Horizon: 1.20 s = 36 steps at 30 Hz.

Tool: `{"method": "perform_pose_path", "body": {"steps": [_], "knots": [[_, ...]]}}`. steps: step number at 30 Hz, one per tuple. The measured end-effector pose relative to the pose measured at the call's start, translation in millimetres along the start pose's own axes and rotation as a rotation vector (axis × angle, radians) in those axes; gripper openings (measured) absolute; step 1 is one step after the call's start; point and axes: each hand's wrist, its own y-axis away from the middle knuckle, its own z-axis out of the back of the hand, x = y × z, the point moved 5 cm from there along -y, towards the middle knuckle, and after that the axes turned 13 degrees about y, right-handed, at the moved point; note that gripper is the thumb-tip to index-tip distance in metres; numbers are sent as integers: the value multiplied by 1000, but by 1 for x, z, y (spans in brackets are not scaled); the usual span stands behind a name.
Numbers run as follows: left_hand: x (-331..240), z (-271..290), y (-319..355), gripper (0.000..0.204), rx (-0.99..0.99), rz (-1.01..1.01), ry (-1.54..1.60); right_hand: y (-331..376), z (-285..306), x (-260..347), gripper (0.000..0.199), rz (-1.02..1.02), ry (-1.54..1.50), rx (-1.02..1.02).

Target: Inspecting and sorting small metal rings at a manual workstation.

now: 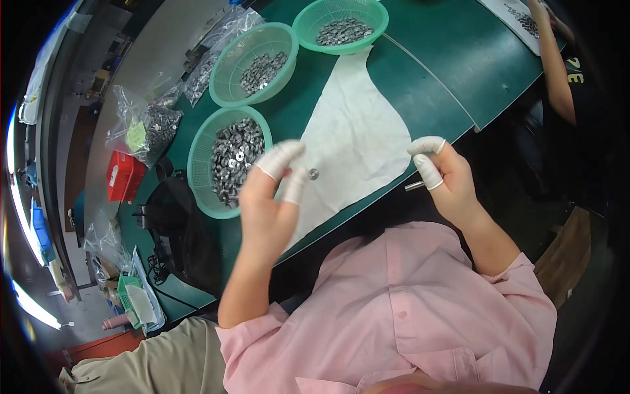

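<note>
My left hand [262,207], wearing white finger cots, is slightly blurred over the right rim of the nearest green basket [195,157]. Its thumb and forefinger are apart, with nothing seen between them. Just beyond those fingertips, a small round metal part [314,174] shows against the white cloth [357,141]. Whether it touches the cloth I cannot tell. At the table's front edge my right hand [453,184], also in finger cots, has its fingers curled. A short shiny metal rod [414,186] sticks out from under them; its other end is hidden. Shiny metal parts [236,154] fill much of the nearest basket.
Two more green baskets [220,69] [303,29] with metal parts stand farther back. Bags of parts [161,128], a red box [125,176] and a black bag [180,226] lie left. Another person's arm [558,85] reaches a white tray [508,20] at far right.
</note>
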Motion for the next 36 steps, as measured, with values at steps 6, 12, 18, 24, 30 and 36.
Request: {"method": "perform_pose_path", "body": {"steps": [6,12,18,24,30,36], "knots": [[38,0,68,23,-63,-84,-282,-27,-66,49,13,381,192,35],[54,17,80,17,-137,-119,-230,-68,-152,68,15,603,633,176],[80,41,86,18,-109,-120,-155,-77,-194,69,22,568,815,326],[96,48,87,20,-108,-87,-105,-73,-219,88,19,790,1203,459],[121,59,88,25,-94,-78,-116,-84,-248,85,14,756,1154,642],[118,56,90,28,-74,-65,-94,-83,-246,81,13,769,1159,608]]}}
